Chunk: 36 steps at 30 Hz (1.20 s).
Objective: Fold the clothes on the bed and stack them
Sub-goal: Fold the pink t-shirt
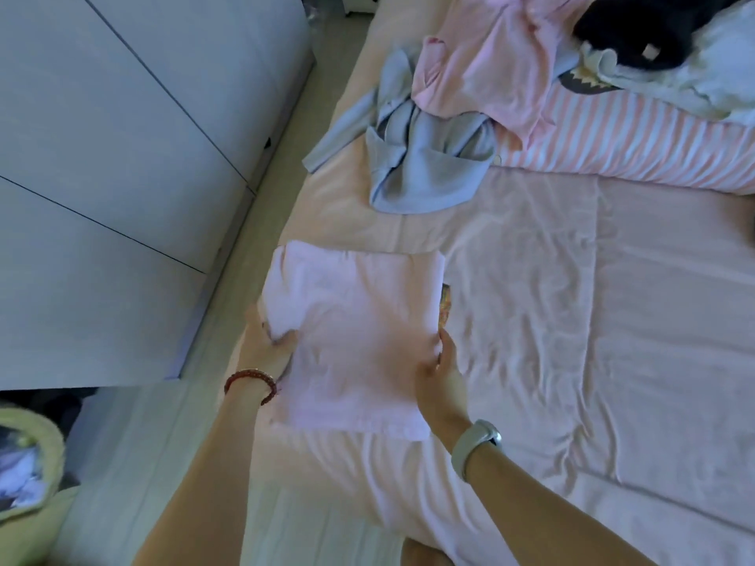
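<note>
A folded pale pink garment (355,332) lies flat near the left edge of the pink bed sheet (572,320). My left hand (265,345) grips its left edge, fingers tucked under the fabric. My right hand (443,377) holds its right edge with the thumb on top. A patterned item (445,306) peeks out from under the garment's right side. Farther up the bed lie a crumpled grey-blue sweater (421,161) and, partly over it, an unfolded pink top (486,63).
A black garment (637,30) and white bedding (702,71) sit at the top right, above a pink striped duvet (637,145). White wardrobe doors (114,157) stand left of the bed. A green basket (28,475) with clothes sits at the lower left.
</note>
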Each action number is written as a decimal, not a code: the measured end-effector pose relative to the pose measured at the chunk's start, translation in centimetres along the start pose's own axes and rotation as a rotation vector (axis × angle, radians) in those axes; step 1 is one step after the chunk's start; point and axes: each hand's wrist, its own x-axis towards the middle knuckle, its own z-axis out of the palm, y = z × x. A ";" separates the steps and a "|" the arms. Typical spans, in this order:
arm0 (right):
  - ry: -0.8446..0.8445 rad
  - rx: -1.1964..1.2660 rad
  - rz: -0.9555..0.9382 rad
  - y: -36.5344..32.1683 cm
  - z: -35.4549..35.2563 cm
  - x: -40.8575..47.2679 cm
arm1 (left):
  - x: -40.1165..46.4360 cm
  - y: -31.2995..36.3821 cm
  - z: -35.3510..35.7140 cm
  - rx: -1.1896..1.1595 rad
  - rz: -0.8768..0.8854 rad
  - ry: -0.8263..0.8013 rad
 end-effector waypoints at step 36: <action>-0.127 -0.870 -0.394 -10.0 -4.2 -5.9 | -11.0 3.6 -5.5 0.257 0.377 0.063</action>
